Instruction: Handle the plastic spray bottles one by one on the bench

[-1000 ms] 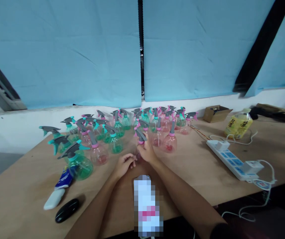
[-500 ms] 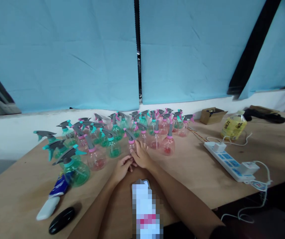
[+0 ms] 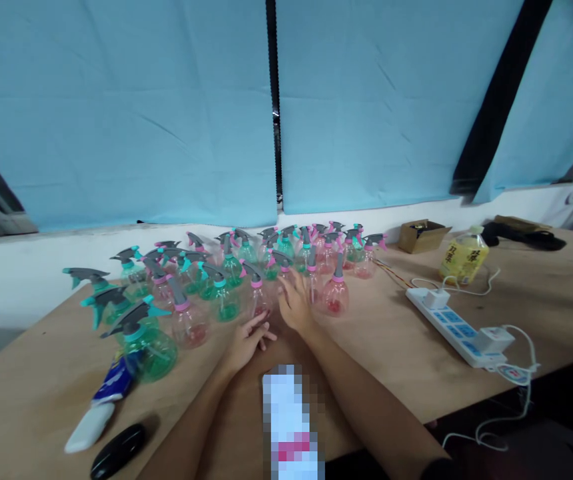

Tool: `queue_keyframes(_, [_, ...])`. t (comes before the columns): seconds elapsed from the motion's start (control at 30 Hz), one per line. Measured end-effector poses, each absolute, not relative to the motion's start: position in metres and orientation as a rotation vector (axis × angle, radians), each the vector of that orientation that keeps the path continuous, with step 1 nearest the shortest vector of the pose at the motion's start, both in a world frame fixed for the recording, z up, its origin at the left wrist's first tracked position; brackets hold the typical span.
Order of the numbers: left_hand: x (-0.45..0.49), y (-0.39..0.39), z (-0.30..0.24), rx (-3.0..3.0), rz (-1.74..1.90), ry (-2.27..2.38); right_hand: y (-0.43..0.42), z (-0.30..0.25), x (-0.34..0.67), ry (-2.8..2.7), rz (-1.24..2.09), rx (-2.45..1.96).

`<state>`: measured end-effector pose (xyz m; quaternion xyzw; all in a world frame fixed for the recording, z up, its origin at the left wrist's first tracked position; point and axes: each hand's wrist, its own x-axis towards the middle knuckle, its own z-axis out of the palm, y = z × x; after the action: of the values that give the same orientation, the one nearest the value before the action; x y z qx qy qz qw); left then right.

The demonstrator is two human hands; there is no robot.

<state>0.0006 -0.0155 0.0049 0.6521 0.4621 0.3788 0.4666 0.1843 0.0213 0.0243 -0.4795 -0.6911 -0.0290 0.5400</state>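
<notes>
A clear pink spray bottle (image 3: 258, 297) with a grey trigger head stands just beyond my left hand (image 3: 247, 341). The fingers of that hand are spread, low over the table, with the fingertips close to the bottle's base; contact is hard to tell. My right hand (image 3: 295, 303) reaches forward with its fingers stretched out, in front of another pink-collared spray bottle (image 3: 283, 261) that it partly covers. To its right stand a pink bottle (image 3: 335, 297) and its neighbour. A green spray bottle (image 3: 227, 305) stands left of the nearest pink one.
Several more green and pink spray bottles (image 3: 152, 350) crowd the table (image 3: 381, 360). At left lie a blue-and-white packet (image 3: 116, 379) and a black object (image 3: 118, 451). A phone (image 3: 289, 407) is in front. Rightward are a power strip (image 3: 449, 323), yellow-labelled bottle (image 3: 464, 257) and cardboard box (image 3: 422, 237).
My right hand has come away from the nearest middle pink spray bottle and moved right towards the bottle behind it. My left hand's fingers have parted from the right hand. The view has shifted slightly.
</notes>
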Motion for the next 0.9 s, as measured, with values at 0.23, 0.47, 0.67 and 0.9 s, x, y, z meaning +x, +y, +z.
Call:
queue_keyframes(0.23, [0.002, -0.015, 0.008, 1.573, 0.932, 1.135, 0.043, 0.017, 0.188, -1.671, 0.116, -1.155])
queue_keyframes(0.47, [0.002, -0.012, 0.004, 1.532, 0.960, 1.123, 0.047, 0.011, 0.191, -1.694, 0.096, -1.146])
queue_keyframes(0.67, [0.004, -0.015, 0.010, 1.523, 0.964, 1.144, 0.031, 0.016, 0.182, -1.553, 0.041, -1.175])
queue_keyframes(0.9, [0.004, -0.014, 0.008, 1.495, 0.968, 1.143, 0.025, 0.022, 0.167, -1.341, 0.132, -1.138])
